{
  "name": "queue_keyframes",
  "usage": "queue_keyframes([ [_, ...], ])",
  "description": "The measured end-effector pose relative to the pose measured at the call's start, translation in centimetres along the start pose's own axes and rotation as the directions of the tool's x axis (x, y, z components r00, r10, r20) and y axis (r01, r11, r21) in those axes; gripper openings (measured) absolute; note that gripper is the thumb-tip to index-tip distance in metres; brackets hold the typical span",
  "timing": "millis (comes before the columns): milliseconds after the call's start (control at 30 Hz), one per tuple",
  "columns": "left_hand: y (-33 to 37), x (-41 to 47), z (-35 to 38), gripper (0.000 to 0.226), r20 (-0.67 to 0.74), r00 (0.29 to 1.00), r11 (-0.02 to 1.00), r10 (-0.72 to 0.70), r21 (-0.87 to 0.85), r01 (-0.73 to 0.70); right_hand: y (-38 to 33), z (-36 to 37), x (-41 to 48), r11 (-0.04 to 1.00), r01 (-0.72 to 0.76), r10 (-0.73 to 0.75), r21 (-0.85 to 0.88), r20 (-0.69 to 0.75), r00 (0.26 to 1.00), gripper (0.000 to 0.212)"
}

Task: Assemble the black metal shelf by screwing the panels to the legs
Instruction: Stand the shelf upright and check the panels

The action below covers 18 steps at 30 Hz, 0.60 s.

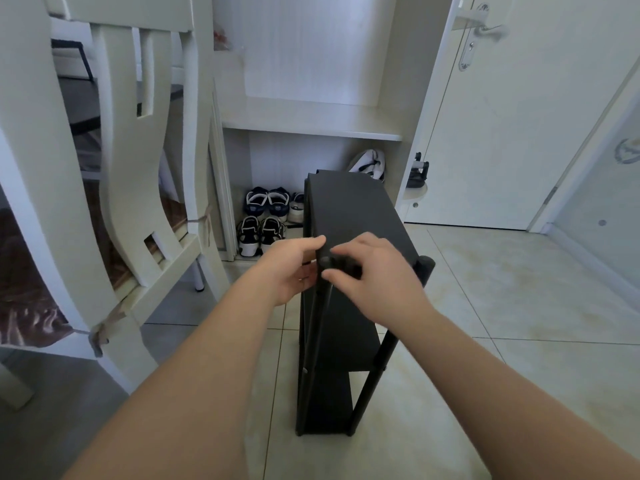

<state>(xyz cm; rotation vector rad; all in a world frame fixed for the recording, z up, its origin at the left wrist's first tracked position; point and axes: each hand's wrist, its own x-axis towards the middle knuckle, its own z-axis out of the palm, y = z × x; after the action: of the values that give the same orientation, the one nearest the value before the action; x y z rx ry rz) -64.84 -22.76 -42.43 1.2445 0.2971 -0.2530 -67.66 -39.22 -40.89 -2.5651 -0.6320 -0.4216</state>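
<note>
Standing upright on the tiled floor [502,323]: the black shelf [346,355], right under and just beyond both sets of fingertips, with two lower panels already seated between the legs well below the fingers.

Left hand [294,268] laid against the near-left corner of the top panel [353,213], fingers fairly straight along the panel's edge, pressing and not clenched. Cannot tell whether the thumb hooks round the near-left leg [313,341] beneath it. Probably there as a counter-hold, to stop the tall, narrow frame twisting or tipping while the other side works.

Right hand [377,285] curled over the same corner, thumb and forefinger pinching the round cap [325,262] on top of that leg, the remaining fingers bent loosely behind. Looks like turning or seating the cap to lock the top panel down, though no thread or screw shows between the fingers.

To the right of the right-hand knuckles, untouched: the capped top of the near-right leg [388,348], seemingly finished.

Beyond the left fingertips, apart from the shelf: pairs of shoes [263,216] in a floor-level cubby. Well left of the left wrist: a white chair [114,168].

Judged from this: late in the job, with the fastening at this one corner in hand.
</note>
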Motion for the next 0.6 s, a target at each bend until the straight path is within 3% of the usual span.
queue_keyframes([
  [133,0.4,0.2,-0.2,0.04,0.033,0.999,0.999,-0.006,-0.038,0.007,-0.1,0.8,0.0,0.997,0.046,-0.047,-0.055,-0.015,0.999,0.038],
  [233,0.1,0.5,0.2,0.03,0.065,0.998,0.999,-0.016,-0.036,0.018,0.4,0.5,-0.3,0.996,0.068,-0.07,-0.054,-0.045,0.997,0.034],
  [333,-0.3,0.9,1.5,0.021,0.058,0.998,0.998,-0.034,-0.045,0.037,1.6,-0.6,-0.6,0.998,0.049,-0.051,-0.049,-0.047,0.998,0.028],
  [600,-2.5,1.3,7.3,0.023,0.061,0.998,1.0,0.002,-0.027,0.0,7.8,-4.4,-2.2,0.987,-0.103,0.108,0.122,-0.03,0.994,0.02],
])
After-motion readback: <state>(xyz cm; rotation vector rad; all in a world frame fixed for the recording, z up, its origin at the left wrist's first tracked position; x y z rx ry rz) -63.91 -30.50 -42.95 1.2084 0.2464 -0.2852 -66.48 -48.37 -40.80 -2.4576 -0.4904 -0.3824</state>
